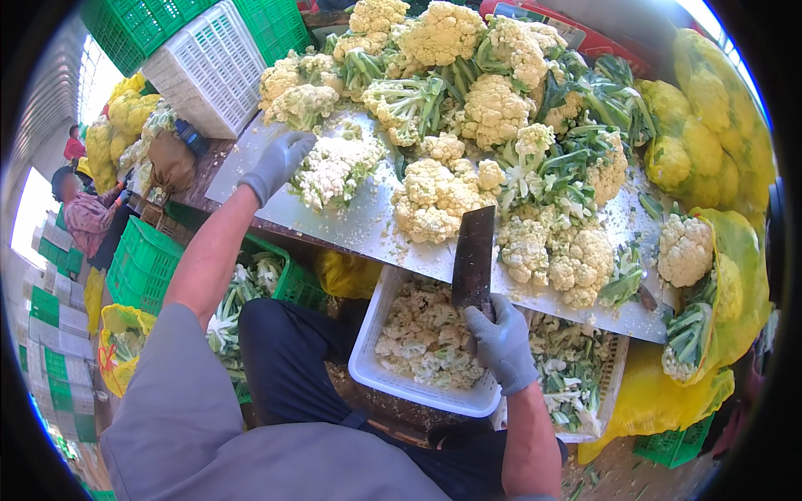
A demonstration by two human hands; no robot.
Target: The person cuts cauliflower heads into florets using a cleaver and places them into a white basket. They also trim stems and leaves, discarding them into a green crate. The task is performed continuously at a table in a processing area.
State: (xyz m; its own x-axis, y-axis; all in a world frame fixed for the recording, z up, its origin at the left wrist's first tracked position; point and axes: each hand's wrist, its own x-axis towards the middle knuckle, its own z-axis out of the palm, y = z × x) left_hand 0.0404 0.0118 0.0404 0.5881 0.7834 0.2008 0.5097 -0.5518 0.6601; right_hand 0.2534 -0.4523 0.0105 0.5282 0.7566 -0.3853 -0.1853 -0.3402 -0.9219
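Observation:
My right hand (501,344), in a grey glove, grips the short handle of a cleaver (473,250). Its broad dark blade points away from me over the table edge, beside a yellowish cauliflower head (432,200). At the left, my gloved left hand (281,164) is at the side of a paler, trimmed cauliflower head (338,169); whether its fingers grip the head cannot be told. Both heads rest on the metal-topped table (276,200). Below the blade, a white plastic basket (362,357) holds cut florets (426,344).
A large heap of cauliflower (495,106) covers the table's far side. A second basket (611,388) of leaf trimmings stands right of the florets. Yellow mesh sacks (708,125) line the right. Stacked crates (207,69) stand at the back left; a person (94,216) sits farther left.

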